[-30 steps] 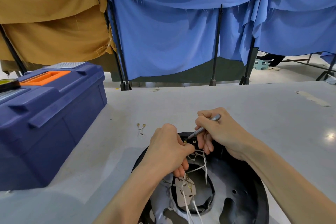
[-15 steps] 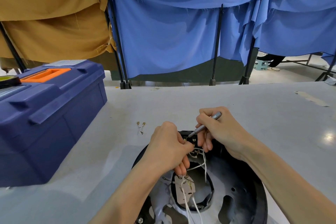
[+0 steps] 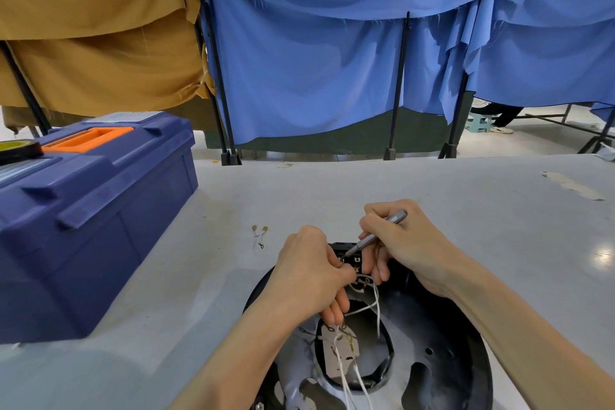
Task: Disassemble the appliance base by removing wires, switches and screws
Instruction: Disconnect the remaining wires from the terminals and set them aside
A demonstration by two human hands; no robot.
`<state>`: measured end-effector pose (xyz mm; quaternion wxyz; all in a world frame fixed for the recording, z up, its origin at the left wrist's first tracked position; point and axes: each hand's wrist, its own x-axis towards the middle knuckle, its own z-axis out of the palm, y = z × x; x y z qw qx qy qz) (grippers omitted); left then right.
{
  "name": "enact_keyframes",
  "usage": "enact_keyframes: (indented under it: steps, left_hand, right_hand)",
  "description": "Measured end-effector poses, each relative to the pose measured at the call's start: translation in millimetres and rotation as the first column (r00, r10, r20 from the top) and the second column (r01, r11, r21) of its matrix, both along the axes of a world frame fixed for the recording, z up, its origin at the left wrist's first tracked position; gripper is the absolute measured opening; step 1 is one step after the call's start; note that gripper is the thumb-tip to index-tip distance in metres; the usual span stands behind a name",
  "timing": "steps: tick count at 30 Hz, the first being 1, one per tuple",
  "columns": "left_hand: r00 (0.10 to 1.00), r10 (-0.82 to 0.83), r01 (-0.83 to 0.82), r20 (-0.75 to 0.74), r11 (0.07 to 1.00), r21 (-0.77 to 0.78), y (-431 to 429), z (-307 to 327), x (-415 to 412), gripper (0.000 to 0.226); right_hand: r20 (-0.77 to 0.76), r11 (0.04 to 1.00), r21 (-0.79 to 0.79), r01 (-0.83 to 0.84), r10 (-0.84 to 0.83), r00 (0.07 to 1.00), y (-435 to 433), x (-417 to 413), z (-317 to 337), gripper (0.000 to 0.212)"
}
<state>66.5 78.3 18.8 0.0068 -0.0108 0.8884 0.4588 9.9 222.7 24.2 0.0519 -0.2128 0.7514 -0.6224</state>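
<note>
Blue toolbox (image 3: 100, 210) at far left on the grey table (image 3: 482, 203), tape roll (image 3: 18, 150) on its lid. Short loose wire piece (image 3: 260, 236) with metal ends lies on the table between toolbox and hands. Left hand (image 3: 306, 273) is curled tight, fingers pinching the white wires (image 3: 376, 304) just beside the black switch block (image 3: 347, 248) at the far rim of the base. Exact finger contact is partly hidden. Right hand (image 3: 411, 243) grips a thin grey screwdriver (image 3: 377, 236) pen-style, tip down on the switch block, lower fingers resting on the block. Round black appliance base (image 3: 449, 343) lies near the table's front edge under both hands, with wires trailing through its centre opening.
</note>
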Motion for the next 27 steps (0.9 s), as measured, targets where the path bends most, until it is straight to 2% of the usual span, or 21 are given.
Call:
enact_keyframes:
  steps: [6, 11, 16, 20, 22, 24, 27]
  left_hand:
    - [0.999, -0.032, 0.032, 0.015, 0.999, -0.018, 1, -1, 1, 0.031]
    - [1.000, -0.006, 0.006, -0.008, 1.000, 0.003, 0, 1, 1, 0.026]
    - [1.000, -0.007, 0.007, -0.008, 1.000, 0.015, -4, 6, 0, 0.025]
    - [0.999, 0.024, -0.018, -0.039, 0.989, 0.149, -19, 19, -3, 0.027]
    - [0.992, 0.100, -0.083, -0.079, 0.977, 0.194, -36, 26, -9, 0.030]
    - [0.954, 0.264, -0.236, -0.139, 0.953, 0.191, -62, 27, -19, 0.028]
    - [0.869, 0.455, -0.469, -0.191, 0.883, -0.027, -101, 10, -37, 0.032]
  right_hand:
    - [-0.012, 0.997, 0.079, -0.024, 0.025, 1.000, -2, 3, -1, 0.038]
    - [0.025, 0.998, -0.038, 0.056, -0.055, 0.998, 1, -1, -3, 0.030]
    - [0.101, 0.983, -0.141, 0.119, -0.106, 0.989, 1, -3, -1, 0.037]
    - [0.152, 0.973, -0.179, 0.146, -0.119, 0.981, 1, -4, 0, 0.031]
    - [0.164, 0.973, -0.181, 0.144, -0.114, 0.980, 1, -4, 0, 0.031]
    - [0.167, 0.973, -0.184, 0.143, -0.112, 0.980, 1, -4, 0, 0.033]
    - [0.172, 0.972, -0.185, 0.143, -0.111, 0.979, 0, -4, 1, 0.036]
